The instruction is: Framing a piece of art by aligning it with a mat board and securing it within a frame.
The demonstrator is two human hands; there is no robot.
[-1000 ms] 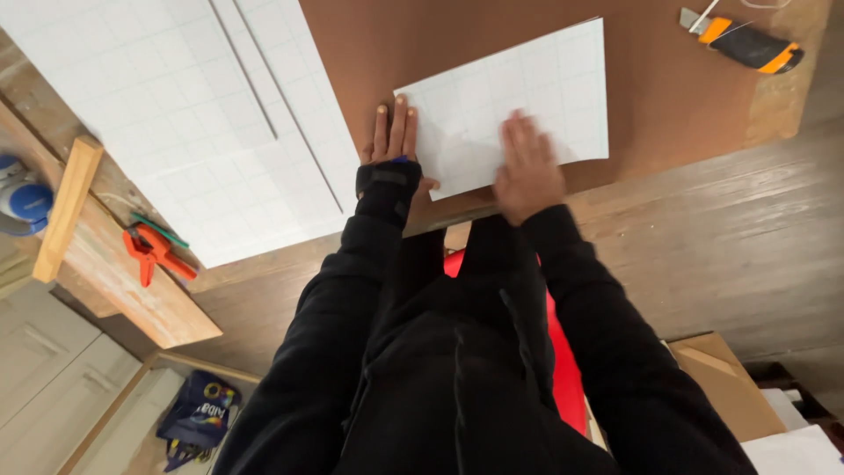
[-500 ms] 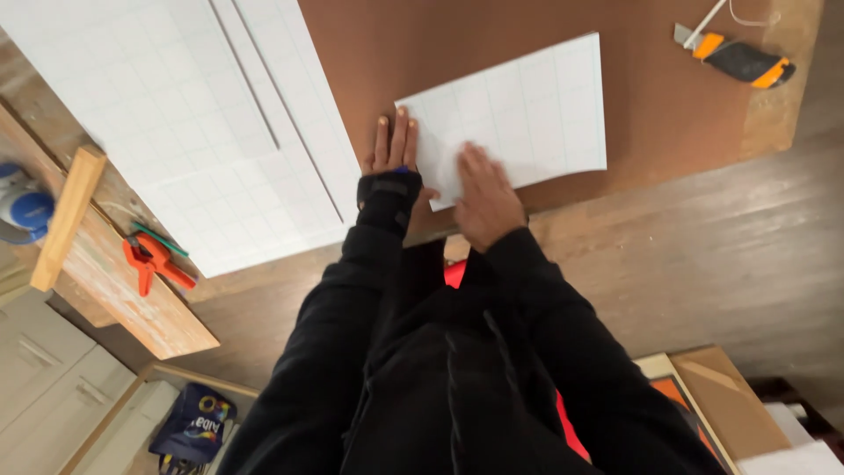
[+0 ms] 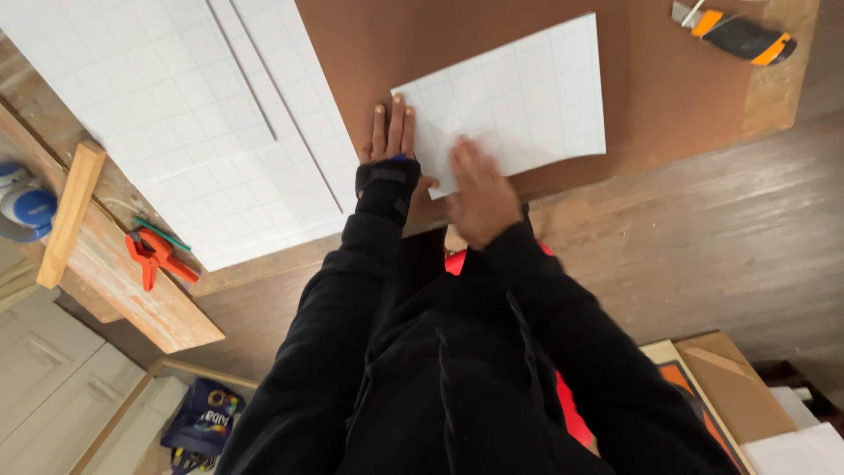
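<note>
The white sheet [image 3: 519, 101] is a rectangle of thin board printed with a faint grey grid, and it lies flat and a little turned on the brown mat [image 3: 668, 97] that covers the desk [image 3: 782, 79]. The left hand [image 3: 389, 141], with a black wrist brace, lies flat beside the sheet's left edge, its fingers [image 3: 397, 123] straight and together, holding nothing. The right hand [image 3: 479, 193] is blurred, spread flat on the sheet's near corner with open fingers, pressing and not gripping.
</note>
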